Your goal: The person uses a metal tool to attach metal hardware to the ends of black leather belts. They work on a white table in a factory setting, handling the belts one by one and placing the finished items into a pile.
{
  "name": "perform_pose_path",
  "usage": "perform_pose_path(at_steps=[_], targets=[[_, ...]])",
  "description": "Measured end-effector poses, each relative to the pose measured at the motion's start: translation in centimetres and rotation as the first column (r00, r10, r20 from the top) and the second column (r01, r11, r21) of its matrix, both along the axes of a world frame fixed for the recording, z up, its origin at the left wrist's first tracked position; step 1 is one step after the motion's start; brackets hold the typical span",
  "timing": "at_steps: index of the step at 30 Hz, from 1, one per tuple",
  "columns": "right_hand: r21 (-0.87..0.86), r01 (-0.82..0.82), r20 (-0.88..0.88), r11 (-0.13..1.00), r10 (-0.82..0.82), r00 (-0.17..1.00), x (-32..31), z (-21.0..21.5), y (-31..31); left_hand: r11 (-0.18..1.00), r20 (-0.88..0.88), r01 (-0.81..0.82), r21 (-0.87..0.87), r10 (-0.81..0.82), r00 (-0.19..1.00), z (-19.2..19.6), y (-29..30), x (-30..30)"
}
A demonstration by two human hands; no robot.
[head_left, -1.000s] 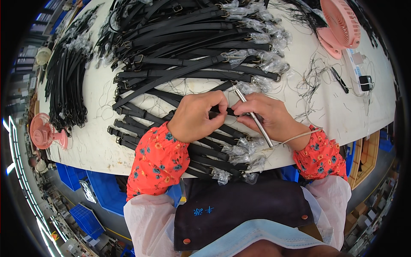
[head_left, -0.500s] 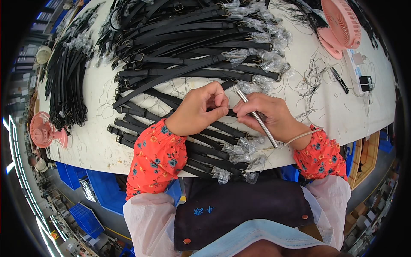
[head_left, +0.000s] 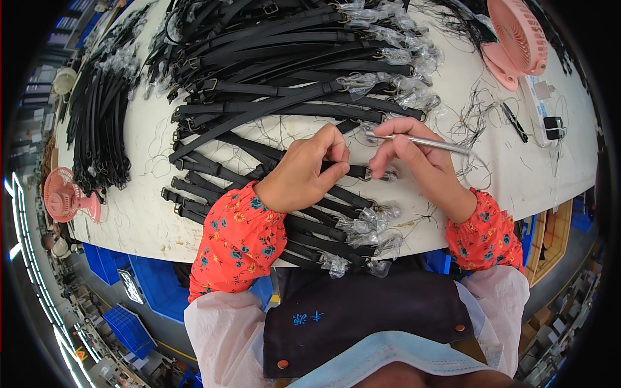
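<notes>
My left hand (head_left: 305, 171) pinches a black strap (head_left: 354, 171) between thumb and bent fingers. The strap's end, with a metal fitting and a bit of clear plastic (head_left: 389, 174), sticks out to the right of the fingertips. In my right hand (head_left: 427, 165) lies a slim silver pen-shaped tool (head_left: 443, 145) trailing a thin cord, gripped between thumb and fingers. Its tip points left, and this hand stands apart from the strap. Around and beneath my hands lie more black buckled straps (head_left: 259, 107), their right ends wrapped in clear plastic.
A second bundle of straps (head_left: 103, 123) lies at the left. Pink fans stand at the far right (head_left: 517, 39) and at the left edge (head_left: 61, 197). Loose threads (head_left: 469, 123), a black-handled tool (head_left: 514, 123) and a power strip (head_left: 535, 103) lie on the right. Blue bins (head_left: 158, 288) sit below the table edge.
My right hand has drawn away rightward from the strap, and its fingers have spread. The silver tool has swung from steeply slanted to nearly level. My left hand has barely moved.
</notes>
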State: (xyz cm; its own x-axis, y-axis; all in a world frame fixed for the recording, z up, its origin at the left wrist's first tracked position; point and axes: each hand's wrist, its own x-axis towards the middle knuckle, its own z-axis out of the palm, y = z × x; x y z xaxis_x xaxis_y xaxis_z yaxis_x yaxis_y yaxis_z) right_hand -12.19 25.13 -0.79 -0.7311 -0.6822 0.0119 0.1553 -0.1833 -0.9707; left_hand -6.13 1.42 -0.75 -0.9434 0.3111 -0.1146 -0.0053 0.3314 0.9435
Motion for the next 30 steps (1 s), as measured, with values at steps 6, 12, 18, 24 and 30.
perform_pose_path(at_steps=[6,12,18,24,30], targets=[[0.090,-0.142,0.105,0.986,0.133,0.986,-0.8,-0.1,0.7,1.000,-0.014,0.014,-0.021,-0.014,1.000,-0.1,-0.1,0.0],[0.162,-0.196,0.116,0.967,0.179,0.977,-0.6,0.5,0.4,1.000,-0.031,0.009,-0.022,-0.010,0.999,-0.1,0.1,0.0],[0.148,-0.193,0.116,0.970,0.177,0.977,-0.5,0.2,0.3,1.000,-0.026,0.006,-0.022,-0.006,1.000,0.1,0.1,0.0],[0.148,-0.194,0.086,0.970,0.183,0.979,-0.6,0.1,0.3,1.000,-0.016,0.009,-0.011,-0.010,1.000,-0.1,0.0,0.0],[0.148,-0.193,0.095,0.970,0.180,0.979,-0.6,-0.1,0.3,1.000,-0.018,0.012,-0.004,-0.012,1.000,-0.1,0.0,0.0]])
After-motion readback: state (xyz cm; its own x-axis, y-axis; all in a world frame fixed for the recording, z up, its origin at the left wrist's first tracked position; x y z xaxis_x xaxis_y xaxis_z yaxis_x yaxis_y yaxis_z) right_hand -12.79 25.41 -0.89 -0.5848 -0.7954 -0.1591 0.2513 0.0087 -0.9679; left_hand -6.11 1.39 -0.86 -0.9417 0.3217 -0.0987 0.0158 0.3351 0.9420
